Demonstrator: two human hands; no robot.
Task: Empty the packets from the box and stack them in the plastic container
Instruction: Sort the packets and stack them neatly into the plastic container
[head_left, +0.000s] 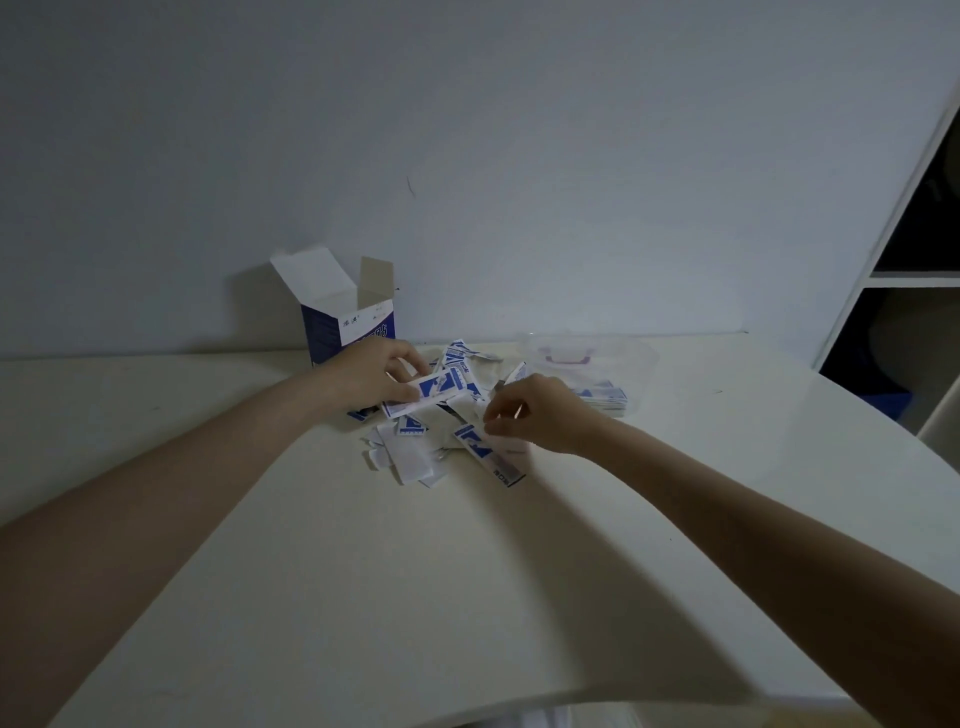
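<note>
We are past the emptying step by the look of it; the box (349, 317) is standing upright with flaps open at the back of the surface (311, 571), against the wall, and the packets (441, 410) are lying in a loose heap between our hands, some face up in blue and white, some face down; so we are judging this as the gather-and-stack step; our left hand (376, 376) is grasping a small sheaf of packets at the heap's near-left edge, thumb and fingers curled round them; our right hand (524, 415) is pinching one long packet (488, 452) at its upper end, the rest of it lying on the surface; the plastic container (592, 364) is sitting just right of the heap, clear, with a few packets already lying flat inside at its near side; whether the box is fully empty we cannot tell from this angle; next move, as we are reading it: adding the pinched packet to the left grip's sheaf, squaring the edges, then carrying it across to the container and laying it flat on the ones there.
</note>
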